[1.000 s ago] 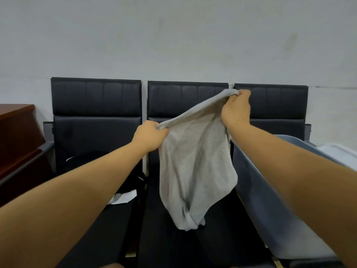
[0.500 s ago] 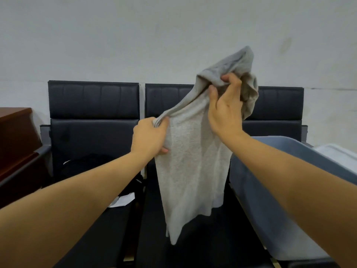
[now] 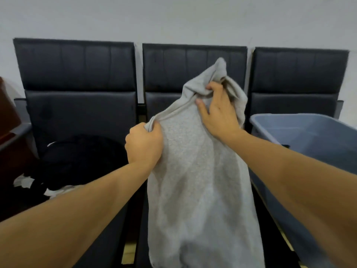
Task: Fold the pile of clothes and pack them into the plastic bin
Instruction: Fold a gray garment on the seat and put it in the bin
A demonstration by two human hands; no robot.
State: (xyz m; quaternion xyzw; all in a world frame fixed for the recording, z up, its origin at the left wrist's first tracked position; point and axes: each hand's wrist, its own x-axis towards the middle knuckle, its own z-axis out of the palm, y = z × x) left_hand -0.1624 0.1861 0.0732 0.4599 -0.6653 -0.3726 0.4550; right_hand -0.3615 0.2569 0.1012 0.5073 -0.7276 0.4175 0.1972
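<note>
In front of me stands a row of three black padded chairs [image 3: 195, 66], side by side against a plain grey-white wall [image 3: 173, 18]. At my far left, the edge of a reddish-brown wooden cabinet [image 3: 7, 117] shows just beside the leftmost chair.

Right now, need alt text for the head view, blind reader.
Two bare hands hold a grey garment up in front of a row of black seats: the left hand grips its edge, the right hand bunches a higher part. A blue-grey plastic bin sits on the right, dark clothes on the left seat.
</note>
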